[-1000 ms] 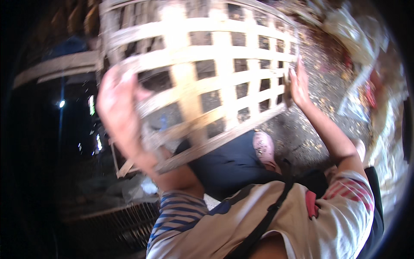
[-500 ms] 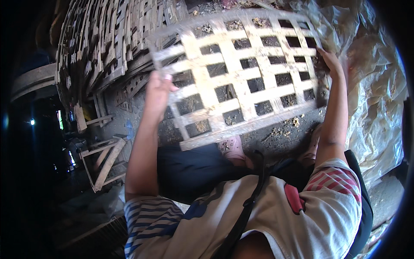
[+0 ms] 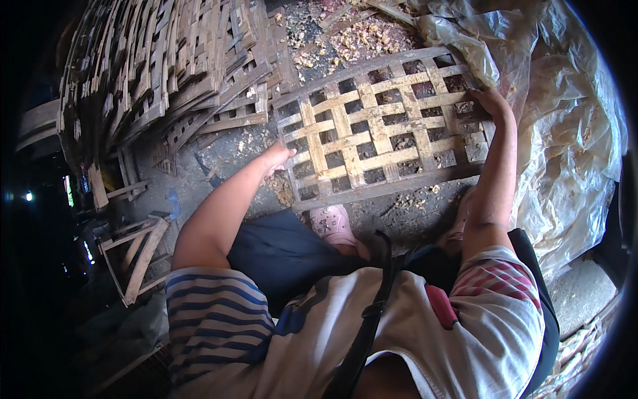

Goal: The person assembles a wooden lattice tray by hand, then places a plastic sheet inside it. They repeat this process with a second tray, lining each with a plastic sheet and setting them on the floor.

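- The woven bamboo lattice panel (image 3: 382, 130) lies flat on the dirt ground (image 3: 226, 149), in front of a pink shoe (image 3: 332, 225).
- The left hand (image 3: 276, 159) grips its left edge; the right hand (image 3: 490, 102) clasps its right edge.
- A stack of woven panels (image 3: 159, 73) crowds the left, and a crumpled plastic sheet (image 3: 565, 139) lies on the right.

no printed packages, labels, signs or screens in view, only a large crumpled sheet of clear plastic wrapping (image 3: 571, 139) lying on the ground along the right side, translucent, greyish-white, dusty, its folds reaching up to the top edge
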The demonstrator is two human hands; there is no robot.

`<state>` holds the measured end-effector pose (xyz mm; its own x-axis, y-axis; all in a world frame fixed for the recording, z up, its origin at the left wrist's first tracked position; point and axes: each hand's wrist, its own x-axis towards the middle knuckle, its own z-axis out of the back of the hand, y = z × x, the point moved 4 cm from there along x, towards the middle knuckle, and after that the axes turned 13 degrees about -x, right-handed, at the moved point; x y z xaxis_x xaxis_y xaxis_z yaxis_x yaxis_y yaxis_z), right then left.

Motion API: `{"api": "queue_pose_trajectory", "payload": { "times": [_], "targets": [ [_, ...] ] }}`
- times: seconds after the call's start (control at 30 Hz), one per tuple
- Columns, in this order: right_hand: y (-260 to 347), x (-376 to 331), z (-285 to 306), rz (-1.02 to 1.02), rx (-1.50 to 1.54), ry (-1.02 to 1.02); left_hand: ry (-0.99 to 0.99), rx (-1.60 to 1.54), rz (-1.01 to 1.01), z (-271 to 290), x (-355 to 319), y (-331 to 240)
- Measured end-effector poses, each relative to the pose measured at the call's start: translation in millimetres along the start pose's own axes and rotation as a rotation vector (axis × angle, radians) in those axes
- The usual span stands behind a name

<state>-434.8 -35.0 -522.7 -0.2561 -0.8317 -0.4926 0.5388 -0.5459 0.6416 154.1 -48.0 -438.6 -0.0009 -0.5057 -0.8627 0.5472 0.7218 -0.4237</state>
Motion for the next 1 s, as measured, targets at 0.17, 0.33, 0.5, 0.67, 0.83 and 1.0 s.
{"api": "queue_pose_trajectory", "payload": {
  "times": [0.17,0.33,0.5,0.67,0.83,1.0],
  "targets": [
    [6.4,-2.8,-13.6,-0.005,0.083,0.018,-0.061,-0.014,-0.047,21.9,25.4,2.7],
    [-0.8,-3.0,-20.0,-0.126,-0.184,0.099,-0.164,0.047,-0.170,32.1,59.0,21.1],
    [2.1,-25.8,-4.3,-0.191,-0.178,0.135,-0.134,0.018,-0.126,20.2,60.7,28.6],
    [-29.0,-3.6,3.3,-0.229,-0.225,0.149,-0.047,0.005,-0.095,7.0,67.4,26.4],
    [-29.7,2.3,1.5,-0.137,-0.327,0.060,-0.028,0.082,-0.066,-2.3,69.9,18.4],
    [-10.8,-5.3,-19.5,-0.117,-0.237,0.026,-0.064,0.048,-0.159,29.5,94.2,47.0]
  ]
}}
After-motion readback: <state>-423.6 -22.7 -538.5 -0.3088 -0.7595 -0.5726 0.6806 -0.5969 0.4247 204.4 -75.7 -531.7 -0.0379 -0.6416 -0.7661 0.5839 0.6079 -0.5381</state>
